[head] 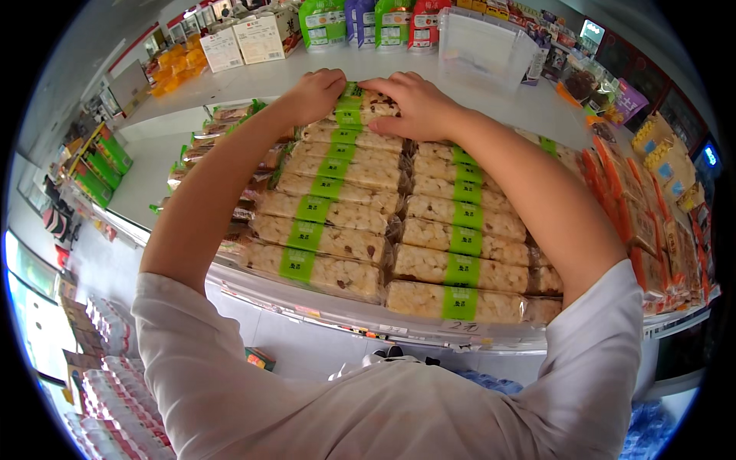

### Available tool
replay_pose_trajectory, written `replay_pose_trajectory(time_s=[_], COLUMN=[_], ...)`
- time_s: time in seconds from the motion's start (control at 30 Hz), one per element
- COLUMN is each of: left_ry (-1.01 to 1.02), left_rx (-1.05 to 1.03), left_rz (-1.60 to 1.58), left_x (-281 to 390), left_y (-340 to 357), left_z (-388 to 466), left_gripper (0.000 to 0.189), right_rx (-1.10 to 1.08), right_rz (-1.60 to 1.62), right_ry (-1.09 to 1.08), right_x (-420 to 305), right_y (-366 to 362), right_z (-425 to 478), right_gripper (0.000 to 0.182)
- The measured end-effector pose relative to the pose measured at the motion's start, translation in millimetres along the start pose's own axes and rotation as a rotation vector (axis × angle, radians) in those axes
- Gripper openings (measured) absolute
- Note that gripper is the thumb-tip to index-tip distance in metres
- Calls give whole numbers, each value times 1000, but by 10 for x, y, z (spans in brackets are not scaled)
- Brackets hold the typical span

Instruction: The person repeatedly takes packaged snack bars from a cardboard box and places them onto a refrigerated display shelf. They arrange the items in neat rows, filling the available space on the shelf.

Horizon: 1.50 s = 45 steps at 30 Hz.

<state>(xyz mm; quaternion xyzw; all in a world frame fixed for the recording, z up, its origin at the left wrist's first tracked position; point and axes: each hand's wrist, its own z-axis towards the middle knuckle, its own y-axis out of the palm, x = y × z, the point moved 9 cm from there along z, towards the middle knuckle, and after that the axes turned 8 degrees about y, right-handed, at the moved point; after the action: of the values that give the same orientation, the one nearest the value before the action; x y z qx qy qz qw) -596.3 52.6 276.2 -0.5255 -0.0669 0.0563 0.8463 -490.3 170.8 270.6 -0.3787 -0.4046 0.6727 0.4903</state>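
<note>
Rows of wrapped puffed-rice bars with green bands lie side by side on a shop shelf before me. My left hand [319, 95] and my right hand [413, 106] reach to the far end of the left row. Between them is a wrapped bar [349, 106] with dark bits, its left end at my left fingers and its right end under my right fingers and thumb. Nearer to me the same row runs down to a front bar [328, 273]. Beside it is a second row [489, 273], partly behind my right forearm.
Orange-wrapped packs [638, 213] stand at the right, other wrapped snacks [198, 138] at the left. Behind are white boxes [264, 40], green pouches [323, 26] and a clear plastic bin [486, 46]. The shelf's front edge [425, 330] runs between my body and the bars.
</note>
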Motion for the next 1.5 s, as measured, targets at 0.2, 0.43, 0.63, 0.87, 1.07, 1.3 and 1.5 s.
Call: replay_pose_trajectory(time_s=[0.2,0.43,0.63,0.87,1.07,1.3,1.5], left_ry=[-185,-85,4,233,485,889,709], left_rx=[79,15,-127,91,388,289,-144], left_rz=[110,-64,-35,-8,-169,-1212,-1606], left_x=[77,1051,2196,2891,3254,3709,4452], left_y=[-134,-735,-992,-843,-765,42,999], left_z=[-181,-678,-1370,-1610,-1805,-1680,-1444], left_gripper=[33,33,36,44,28,20,15], right_rx=[-21,-75,-146,-157,-296,-3,396], right_rz=[38,15,-56,-348,-292,-152,-171], right_ry=[6,49,32,134,76,314,1073], right_x=[-7,46,-39,-582,-1649,-1855,-1893], right_y=[36,40,59,-504,-1103,-1305,-1406], right_z=[-5,-33,29,-461,-1773,-3617,-5783], right_gripper=[76,78,81,67,49,47,34])
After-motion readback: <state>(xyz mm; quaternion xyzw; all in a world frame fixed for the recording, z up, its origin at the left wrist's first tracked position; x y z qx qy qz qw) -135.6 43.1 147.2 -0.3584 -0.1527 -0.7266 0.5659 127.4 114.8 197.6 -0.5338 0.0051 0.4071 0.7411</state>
